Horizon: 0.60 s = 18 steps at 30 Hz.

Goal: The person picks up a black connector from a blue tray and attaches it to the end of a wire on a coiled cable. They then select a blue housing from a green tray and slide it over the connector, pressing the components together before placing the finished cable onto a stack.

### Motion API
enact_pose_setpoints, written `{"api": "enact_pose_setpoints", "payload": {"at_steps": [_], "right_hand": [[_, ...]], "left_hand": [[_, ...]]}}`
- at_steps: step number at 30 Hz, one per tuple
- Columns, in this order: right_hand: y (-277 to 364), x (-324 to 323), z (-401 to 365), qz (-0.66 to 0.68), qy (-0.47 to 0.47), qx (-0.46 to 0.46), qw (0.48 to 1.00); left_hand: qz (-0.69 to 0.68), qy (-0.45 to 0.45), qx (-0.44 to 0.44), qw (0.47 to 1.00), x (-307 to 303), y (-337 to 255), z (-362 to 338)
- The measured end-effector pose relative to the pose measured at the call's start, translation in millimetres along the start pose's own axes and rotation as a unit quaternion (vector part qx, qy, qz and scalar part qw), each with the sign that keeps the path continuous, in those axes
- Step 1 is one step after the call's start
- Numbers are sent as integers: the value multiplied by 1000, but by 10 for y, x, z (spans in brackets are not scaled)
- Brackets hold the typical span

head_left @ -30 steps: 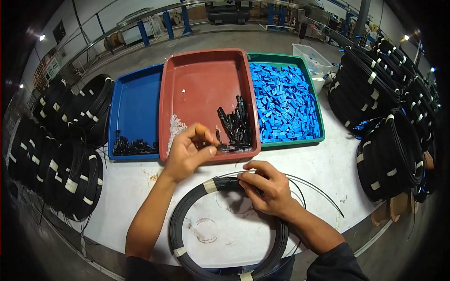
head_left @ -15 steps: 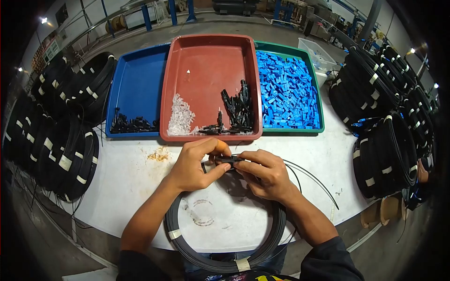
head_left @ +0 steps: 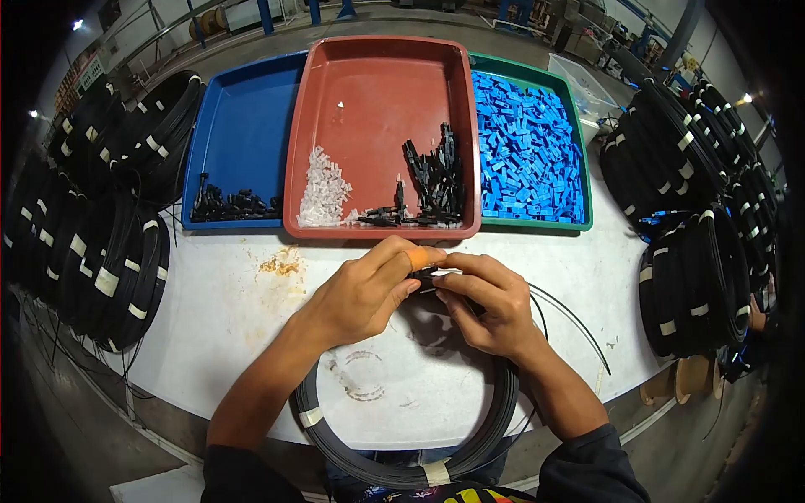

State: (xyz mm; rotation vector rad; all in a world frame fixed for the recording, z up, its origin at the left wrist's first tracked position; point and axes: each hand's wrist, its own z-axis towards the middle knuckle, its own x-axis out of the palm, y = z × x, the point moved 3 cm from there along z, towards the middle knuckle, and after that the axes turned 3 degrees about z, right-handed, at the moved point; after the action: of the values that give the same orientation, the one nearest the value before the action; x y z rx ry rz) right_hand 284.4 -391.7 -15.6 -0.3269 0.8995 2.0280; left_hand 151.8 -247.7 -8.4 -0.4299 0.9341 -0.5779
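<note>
My left hand (head_left: 367, 289) and my right hand (head_left: 489, 303) meet over the white table (head_left: 226, 310), fingertips pinched together on a small black connector (head_left: 425, 274) at the end of a thin black cable (head_left: 563, 312). A finger cot covers one left fingertip. Beneath both hands lies a taped coil of black cable (head_left: 402, 457). Just beyond the hands stands a red tray (head_left: 381, 92) holding black connector parts (head_left: 429, 186) and clear plastic pieces (head_left: 323, 191).
A blue tray (head_left: 239, 126) with a few black parts sits left of the red one; a green tray (head_left: 524, 147) full of blue pieces sits right. Stacked black cable coils flank the table on the left (head_left: 92, 226) and right (head_left: 696, 210).
My left hand left the red tray with a black part and joined my right hand at the cable end. Both hands have since closed tighter on the connector; the view shifted down.
</note>
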Motion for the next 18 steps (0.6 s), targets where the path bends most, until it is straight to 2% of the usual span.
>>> {"api": "enact_pose_setpoints", "payload": {"at_steps": [3,8,11,17,18], "right_hand": [[-10,-5,-13,10,-26,12,1000],[-8,-30,-33,40,23,59,997],[2,-30,-20,48,20,76,996],[-12,-27,-11,27,-5,46,999],[-3,-28,-17,27,-5,46,999]], "left_hand": [[-19,-7,-11,1000,-22,11,-12],[-12,-12,-2,1000,-25,35,-28],[-23,-17,-21,999,-38,38,-35],[-42,-2,-63,997,-8,88,-80],[-39,-27,-59,997,-6,78,-81]]}}
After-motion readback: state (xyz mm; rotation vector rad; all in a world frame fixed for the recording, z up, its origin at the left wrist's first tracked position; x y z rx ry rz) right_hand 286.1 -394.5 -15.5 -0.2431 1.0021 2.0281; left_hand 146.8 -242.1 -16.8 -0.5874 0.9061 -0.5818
